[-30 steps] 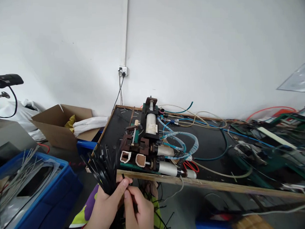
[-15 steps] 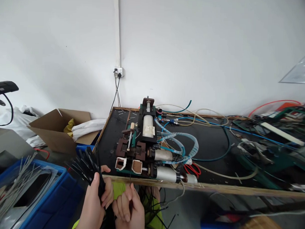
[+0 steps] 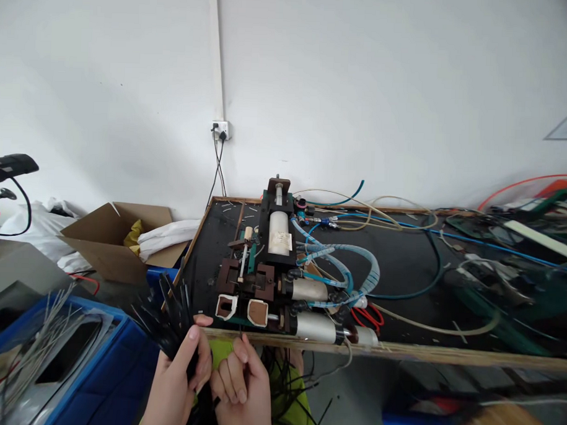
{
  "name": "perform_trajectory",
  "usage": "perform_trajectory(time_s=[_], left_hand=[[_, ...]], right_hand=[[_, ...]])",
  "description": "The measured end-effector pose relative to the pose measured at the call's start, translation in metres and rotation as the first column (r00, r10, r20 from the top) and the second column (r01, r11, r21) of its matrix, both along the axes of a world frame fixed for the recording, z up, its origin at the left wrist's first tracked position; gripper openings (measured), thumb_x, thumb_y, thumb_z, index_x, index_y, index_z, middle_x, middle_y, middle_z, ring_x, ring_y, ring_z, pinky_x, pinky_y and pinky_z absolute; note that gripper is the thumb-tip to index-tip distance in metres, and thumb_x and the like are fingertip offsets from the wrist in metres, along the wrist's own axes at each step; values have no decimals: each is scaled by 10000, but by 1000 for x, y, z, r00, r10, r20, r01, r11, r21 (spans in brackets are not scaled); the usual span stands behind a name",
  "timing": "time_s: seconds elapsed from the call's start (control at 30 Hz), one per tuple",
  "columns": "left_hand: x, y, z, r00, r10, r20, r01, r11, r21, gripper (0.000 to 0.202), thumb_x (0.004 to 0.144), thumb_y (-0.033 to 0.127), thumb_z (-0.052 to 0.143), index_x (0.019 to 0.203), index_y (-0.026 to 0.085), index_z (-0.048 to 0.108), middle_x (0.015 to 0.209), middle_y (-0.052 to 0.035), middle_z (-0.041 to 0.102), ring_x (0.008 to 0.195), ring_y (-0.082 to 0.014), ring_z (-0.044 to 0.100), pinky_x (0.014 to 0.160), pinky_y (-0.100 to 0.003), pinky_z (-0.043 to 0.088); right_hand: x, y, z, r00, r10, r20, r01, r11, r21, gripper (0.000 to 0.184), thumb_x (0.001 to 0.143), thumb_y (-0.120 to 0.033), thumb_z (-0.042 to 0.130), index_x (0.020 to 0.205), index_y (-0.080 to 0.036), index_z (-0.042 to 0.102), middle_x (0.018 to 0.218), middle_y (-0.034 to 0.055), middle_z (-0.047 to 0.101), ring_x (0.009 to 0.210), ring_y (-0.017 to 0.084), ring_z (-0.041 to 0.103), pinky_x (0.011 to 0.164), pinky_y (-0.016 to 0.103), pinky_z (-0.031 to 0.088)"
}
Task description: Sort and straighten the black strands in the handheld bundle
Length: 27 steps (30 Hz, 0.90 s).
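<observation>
My left hand [image 3: 178, 373] is closed round a bundle of black cables [image 3: 170, 323], whose ends fan out up and to the left. Beside it, at the table's front edge, my right hand [image 3: 243, 378] has its fingers curled, with thumb and forefinger pinching a thin black cable [image 3: 241, 330]. That cable points up toward the gap between two brown, white-edged pads of a pneumatic machine [image 3: 279, 234]. Its tip is too small to make out. Loose black cables [image 3: 284, 386] hang over my lap, right of my right hand.
A blue bin [image 3: 106, 355] with grey wires and a dark flat object stands at lower left. Behind it sits an open cardboard box [image 3: 100, 249]. Air hoses [image 3: 370, 265] loop across the black table [image 3: 402, 266] to the machine's right. Wooden edging [image 3: 422, 354] runs along the table's front.
The view has shifted a little, so the machine and table sit slightly further right. Less of the thin cable shows above my right fingertips. Both hands keep their hold.
</observation>
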<state>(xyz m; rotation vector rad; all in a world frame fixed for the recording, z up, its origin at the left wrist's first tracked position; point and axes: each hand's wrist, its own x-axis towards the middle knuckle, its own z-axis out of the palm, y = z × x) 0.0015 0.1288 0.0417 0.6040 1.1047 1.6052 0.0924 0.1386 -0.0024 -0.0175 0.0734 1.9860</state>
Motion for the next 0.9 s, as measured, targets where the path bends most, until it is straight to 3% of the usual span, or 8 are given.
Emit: perform_trajectory(time_s=[0.23,0.47,0.57,0.77,0.9], left_hand=[[-4,1,7,986,-70,149,68,998,19,392,892,518,647,1071,172,689,503,69,440,363,-72,280,364,-197,250],[-2,-1,7,996,-12,88,12,1000,-9,367,867,505,715,1044,189,655,479,88,417,369,-74,293,361,-181,249],[0,-2,7,998,9,64,-7,999,-36,391,820,515,770,987,186,640,467,101,390,371,-68,281,361,-179,248],[-2,-5,4,993,-20,113,21,1000,-10,429,782,462,824,684,196,503,485,88,371,394,-53,269,369,-184,229],[-3,-8,7,989,-24,143,24,1000,1,342,761,413,837,850,201,584,524,94,393,418,-63,277,377,-187,243]], right_hand=[[-1,1,0,999,27,-17,-27,999,28,306,835,-311,807,625,-175,630,312,-85,476,332,60,68,372,213,179],[0,0,-1,999,29,24,-30,999,29,327,838,-332,792,635,-190,579,314,-107,424,339,65,71,376,216,178],[1,0,-2,997,4,79,-6,1000,21,341,852,-355,766,643,-200,544,318,-122,379,349,69,63,385,214,185],[0,-1,-3,989,-8,151,8,1000,4,359,863,-378,744,653,-216,501,331,-133,321,364,77,57,389,212,209],[-2,-2,0,989,-21,143,21,1000,3,329,868,-363,748,667,-206,541,340,-131,326,375,81,52,385,207,223]])
